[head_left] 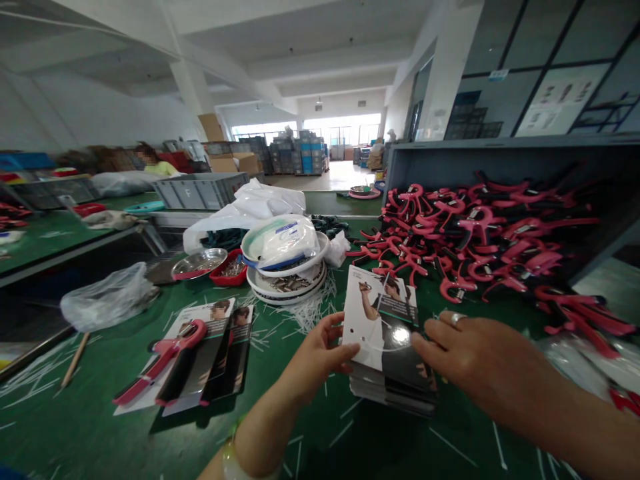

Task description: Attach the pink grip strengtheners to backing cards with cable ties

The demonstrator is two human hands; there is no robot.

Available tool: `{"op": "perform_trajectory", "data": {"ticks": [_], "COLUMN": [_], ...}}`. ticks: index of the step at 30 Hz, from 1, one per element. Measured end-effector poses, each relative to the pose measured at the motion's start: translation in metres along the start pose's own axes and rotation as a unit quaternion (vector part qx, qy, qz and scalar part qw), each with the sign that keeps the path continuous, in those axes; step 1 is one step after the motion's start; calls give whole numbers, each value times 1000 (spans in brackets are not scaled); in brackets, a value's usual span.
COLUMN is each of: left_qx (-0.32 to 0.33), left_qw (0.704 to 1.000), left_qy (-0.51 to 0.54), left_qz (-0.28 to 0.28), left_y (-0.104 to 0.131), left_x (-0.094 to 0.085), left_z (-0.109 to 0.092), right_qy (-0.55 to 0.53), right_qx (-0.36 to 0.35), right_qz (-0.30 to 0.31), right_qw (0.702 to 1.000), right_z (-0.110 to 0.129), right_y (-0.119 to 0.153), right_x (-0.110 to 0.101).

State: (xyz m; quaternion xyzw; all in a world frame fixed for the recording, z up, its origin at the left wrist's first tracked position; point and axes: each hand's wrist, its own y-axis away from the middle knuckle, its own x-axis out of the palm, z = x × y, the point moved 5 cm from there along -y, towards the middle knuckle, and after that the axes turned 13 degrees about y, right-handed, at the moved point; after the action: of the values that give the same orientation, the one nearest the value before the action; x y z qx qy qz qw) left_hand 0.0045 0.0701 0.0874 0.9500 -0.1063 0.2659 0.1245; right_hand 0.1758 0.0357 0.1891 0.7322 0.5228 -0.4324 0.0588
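Observation:
A stack of printed packaging cards [387, 363] lies on the green table in front of me. My left hand [320, 353] grips the left edge of the top card [380, 320], thumb on top. The fingertips of my right hand [480, 360], which wears a ring, rest on the right side of that same card. To the left, a pink-handled tool [160, 360] lies mounted on a card atop a few overlapping cards [210, 360].
A heap of pink tools [475, 240] fills the grey bin at right. Stacked dishes with a plastic bag [285, 257], a metal bowl [199, 263] and a red tray [230, 268] stand behind. White cable ties [305, 307] litter the table. A crumpled bag [107, 300] lies left.

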Motion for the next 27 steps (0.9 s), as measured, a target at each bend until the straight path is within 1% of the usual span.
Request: {"op": "perform_trajectory", "data": {"ticks": [3, 6, 9, 11, 14, 16, 18, 22, 24, 27], "left_qx": [-15, -41, -50, -48, -46, -55, -74, -101, -101, -103], "left_qw": [999, 997, 996, 996, 996, 993, 988, 982, 981, 978], "left_qy": [31, 68, 73, 69, 75, 101, 133, 157, 162, 183], "left_qz": [2, -7, -25, -27, -23, -14, -7, -25, -24, -5], "left_y": [0, 1, 2, 3, 3, 3, 3, 3, 2, 1], "left_x": [1, -2, -5, -5, 0, 5, 9, 11, 12, 18], "left_z": [3, 7, 8, 9, 9, 11, 13, 16, 15, 14], "right_qy": [34, 59, 84, 88, 84, 89, 101, 118, 116, 97], "right_qx": [-13, -8, -11, -22, -30, -25, -10, 26, 23, -2], "right_qz": [-27, -47, -62, -71, -75, -80, -94, -111, -109, -113], "right_qw": [999, 997, 994, 993, 993, 992, 990, 986, 987, 989], "right_z": [2, 0, -3, -3, 0, 1, 1, -6, -7, 0], "right_y": [-7, -7, -3, -2, -3, -3, -1, 4, 5, 7], "right_x": [-1, -1, -3, -6, -8, -7, -6, -5, -5, -2]}}
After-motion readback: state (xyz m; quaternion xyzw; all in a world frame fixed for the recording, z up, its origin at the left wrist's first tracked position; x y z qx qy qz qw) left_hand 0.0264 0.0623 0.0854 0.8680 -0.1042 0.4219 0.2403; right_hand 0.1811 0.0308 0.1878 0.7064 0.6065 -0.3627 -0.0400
